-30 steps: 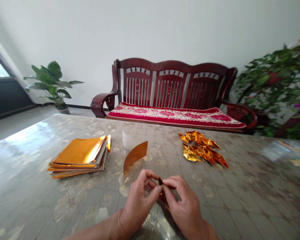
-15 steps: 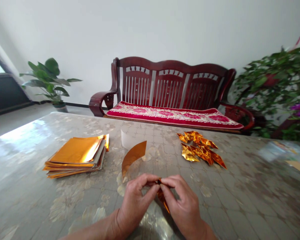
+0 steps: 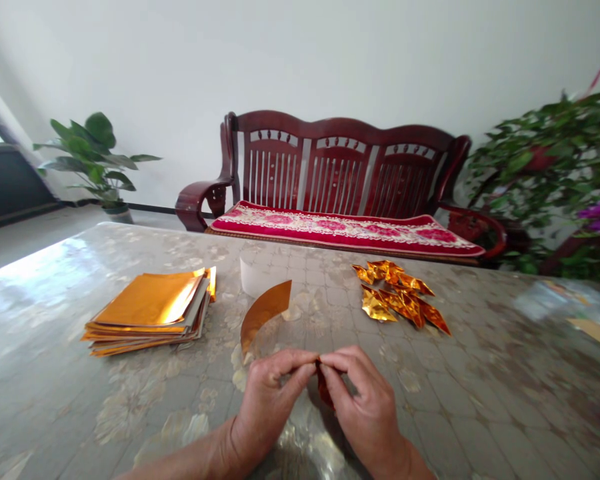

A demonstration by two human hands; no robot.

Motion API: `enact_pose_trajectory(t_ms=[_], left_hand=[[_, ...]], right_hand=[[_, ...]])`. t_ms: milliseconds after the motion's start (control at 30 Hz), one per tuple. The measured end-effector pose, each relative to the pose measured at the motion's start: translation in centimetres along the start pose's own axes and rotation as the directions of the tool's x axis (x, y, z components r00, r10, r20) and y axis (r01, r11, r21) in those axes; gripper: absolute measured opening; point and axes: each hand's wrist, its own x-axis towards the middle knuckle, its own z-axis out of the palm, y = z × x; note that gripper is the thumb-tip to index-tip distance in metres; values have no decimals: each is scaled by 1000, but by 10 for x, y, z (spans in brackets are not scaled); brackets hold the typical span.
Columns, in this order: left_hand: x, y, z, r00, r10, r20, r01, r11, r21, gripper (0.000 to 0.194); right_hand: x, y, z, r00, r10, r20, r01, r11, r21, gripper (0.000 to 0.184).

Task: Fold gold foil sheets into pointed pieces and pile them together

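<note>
Pinching a folded gold foil strip (image 3: 324, 385) between the fingertips of the left hand (image 3: 267, 405) and right hand (image 3: 367, 417), both nearly closed, just above the glossy table (image 3: 55, 400). Strip's lower tail hangs shorter than in the earlier frame.

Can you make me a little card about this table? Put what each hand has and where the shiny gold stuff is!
Left hand: pinching a folded gold foil piece
Right hand: pinching the same piece
Stack of gold foil sheets: on the table, left of the hands
Heap of folded foil pieces: on the table, right of the stack
Curved foil strip: just beyond the left hand
</note>
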Motion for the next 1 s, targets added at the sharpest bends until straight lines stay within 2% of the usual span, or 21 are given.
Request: enact_pose_trajectory(t_ms=[167,300,433,767,1000], left_hand=[[3,2,5,986,-168,-5,164,965,-207,17],[5,3,7,941,-329,77,331,851,-407,26],[7,1,7,898,-417,138,424,742,-519,34],[7,0,7,862,-463,205,487,649,-584,36],[10,0,2,824,-486,292,553,577,-601,37]], right_hand=[[1,1,0,1000,-4,-3,4,1000,-9,11],[2,1,0,1000,-9,1,9,1000,-20,11],[3,1,0,1000,-9,12,9,999,-42,12],[3,1,-1,998,9,65,-2,995,-104,13],[3,0,-2,995,49,91,-40,994,-97,14]])
